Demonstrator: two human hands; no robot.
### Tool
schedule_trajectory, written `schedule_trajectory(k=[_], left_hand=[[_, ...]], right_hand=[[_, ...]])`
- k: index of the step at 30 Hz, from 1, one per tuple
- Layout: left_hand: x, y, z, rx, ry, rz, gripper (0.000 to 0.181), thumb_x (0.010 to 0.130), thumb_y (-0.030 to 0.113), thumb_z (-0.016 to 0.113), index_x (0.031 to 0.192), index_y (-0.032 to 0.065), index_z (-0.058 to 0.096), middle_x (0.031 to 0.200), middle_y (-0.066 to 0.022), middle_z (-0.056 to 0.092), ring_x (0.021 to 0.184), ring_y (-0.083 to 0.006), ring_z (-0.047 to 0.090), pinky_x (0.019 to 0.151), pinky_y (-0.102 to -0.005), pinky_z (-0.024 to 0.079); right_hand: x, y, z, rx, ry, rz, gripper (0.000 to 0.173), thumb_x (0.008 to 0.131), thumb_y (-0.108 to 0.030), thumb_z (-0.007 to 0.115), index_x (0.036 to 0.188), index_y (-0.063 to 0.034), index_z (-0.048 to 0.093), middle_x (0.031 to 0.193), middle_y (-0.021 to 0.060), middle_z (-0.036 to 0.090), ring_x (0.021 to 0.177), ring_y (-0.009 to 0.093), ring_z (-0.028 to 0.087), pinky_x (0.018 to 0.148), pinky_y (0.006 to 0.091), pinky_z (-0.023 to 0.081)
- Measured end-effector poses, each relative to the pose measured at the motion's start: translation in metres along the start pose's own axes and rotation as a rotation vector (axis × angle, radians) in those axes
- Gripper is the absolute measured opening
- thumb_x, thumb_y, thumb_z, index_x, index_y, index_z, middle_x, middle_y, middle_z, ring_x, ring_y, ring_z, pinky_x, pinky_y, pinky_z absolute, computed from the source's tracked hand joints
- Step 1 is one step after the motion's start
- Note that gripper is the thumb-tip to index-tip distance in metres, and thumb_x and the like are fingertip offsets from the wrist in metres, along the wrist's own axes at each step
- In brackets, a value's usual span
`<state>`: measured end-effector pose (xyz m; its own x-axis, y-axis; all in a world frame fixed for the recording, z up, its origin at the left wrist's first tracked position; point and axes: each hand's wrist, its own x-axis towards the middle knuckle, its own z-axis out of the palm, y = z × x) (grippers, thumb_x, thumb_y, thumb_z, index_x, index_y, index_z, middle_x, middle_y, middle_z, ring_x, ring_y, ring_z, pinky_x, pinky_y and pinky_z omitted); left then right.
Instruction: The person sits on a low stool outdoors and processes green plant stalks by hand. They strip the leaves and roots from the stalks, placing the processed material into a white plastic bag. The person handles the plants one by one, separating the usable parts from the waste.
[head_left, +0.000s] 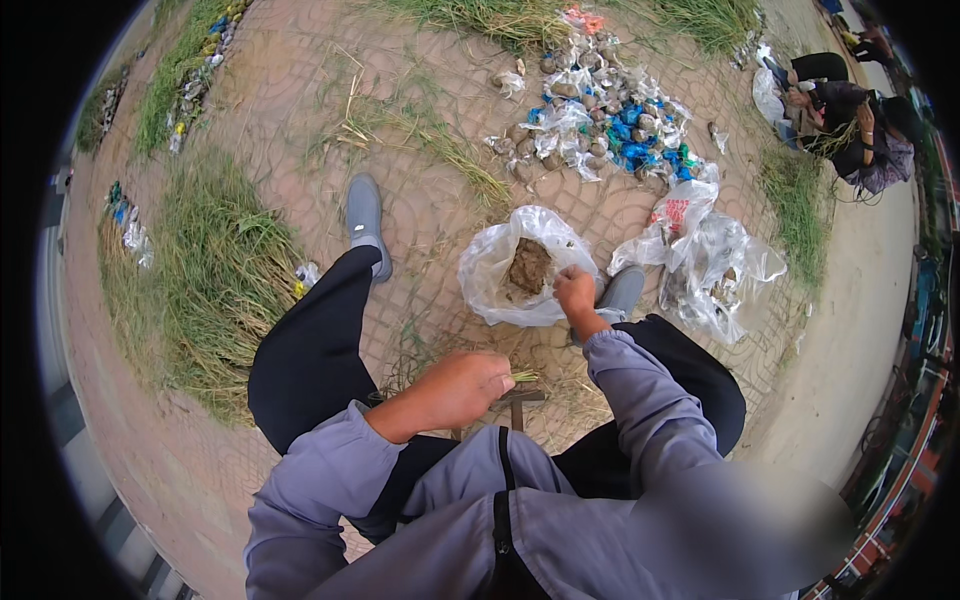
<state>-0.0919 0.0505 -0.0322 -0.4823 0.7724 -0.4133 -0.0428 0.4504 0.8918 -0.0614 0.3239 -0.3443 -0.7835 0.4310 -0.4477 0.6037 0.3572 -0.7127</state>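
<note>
My left hand (465, 386) is closed around a small bunch of green grass stems (525, 376), whose ends stick out past the thumb. It hovers above my lap, with the top of a stool (525, 398) just below. Between my feet lies a clear plastic bag (480, 266), its mouth spread wide around a lump of wet brown mud (529, 267). My right hand (576, 292) is over the bag's right rim, fingers curled down. Whether those fingers pinch the plastic, hold some mud or are just bent is hidden.
Beyond the bag is a heap of plastic-wrapped balls (592, 120) in white, blue and green. More crumpled bags (720, 270) lie right of my right shoe (622, 291). A large grass pile (217, 277) covers the paving at left. Another person (847, 124) sits at upper right, handling grass.
</note>
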Motion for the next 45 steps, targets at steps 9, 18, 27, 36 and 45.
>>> schedule_trajectory(k=[9,18,27,36,45], left_hand=[[0.0,0.008,-0.005,-0.152,0.014,0.013,0.022,0.095,0.017,0.056,0.082,-0.0002,0.051,0.078,-0.0147,0.05,0.076,-0.0364,0.052,0.068,-0.0441,0.043],[0.007,0.015,-0.01,-0.194,-0.036,-0.023,0.024,0.097,0.019,0.055,0.084,-0.0003,0.051,0.079,-0.0157,0.049,0.077,-0.0369,0.052,0.069,-0.0435,0.043],[0.011,0.017,-0.011,-0.218,-0.062,-0.038,0.024,0.098,0.021,0.054,0.085,0.0004,0.051,0.08,-0.0151,0.048,0.078,-0.0361,0.052,0.069,-0.0431,0.043],[0.014,0.019,-0.01,-0.251,-0.08,-0.059,0.023,0.098,0.02,0.054,0.086,0.0001,0.051,0.082,-0.0146,0.048,0.077,-0.0351,0.052,0.069,-0.042,0.043],[0.014,0.021,-0.009,-0.251,-0.085,-0.063,0.023,0.099,0.02,0.053,0.086,0.0003,0.051,0.082,-0.0147,0.049,0.078,-0.035,0.053,0.07,-0.0416,0.043]], right_hand=[[-0.007,0.01,0.029,0.662,0.004,0.703,0.014,0.086,0.004,0.053,0.087,-0.0084,0.048,0.068,0.0071,0.053,0.049,0.02,0.054,0.038,0.0339,0.034],[0.008,0.064,0.053,0.978,0.126,0.875,0.011,0.093,-0.004,0.043,0.085,-0.0075,0.049,0.076,0.0107,0.056,0.056,0.025,0.057,0.049,0.0391,0.049],[0.002,0.049,0.048,1.111,0.018,1.044,0.029,0.101,-0.032,0.048,0.091,-0.0055,0.052,0.084,0.0142,0.056,0.074,0.032,0.058,0.069,0.0447,0.052],[-0.009,0.036,0.031,1.452,-0.253,0.978,0.018,0.095,-0.023,0.053,0.094,-0.0049,0.051,0.092,0.0175,0.06,0.08,0.034,0.06,0.075,0.0485,0.051],[-0.027,0.044,0.038,1.481,-0.248,0.789,0.027,0.083,0.013,0.047,0.105,-0.0018,0.053,0.098,0.0179,0.063,0.094,0.035,0.064,0.085,0.048,0.055]])
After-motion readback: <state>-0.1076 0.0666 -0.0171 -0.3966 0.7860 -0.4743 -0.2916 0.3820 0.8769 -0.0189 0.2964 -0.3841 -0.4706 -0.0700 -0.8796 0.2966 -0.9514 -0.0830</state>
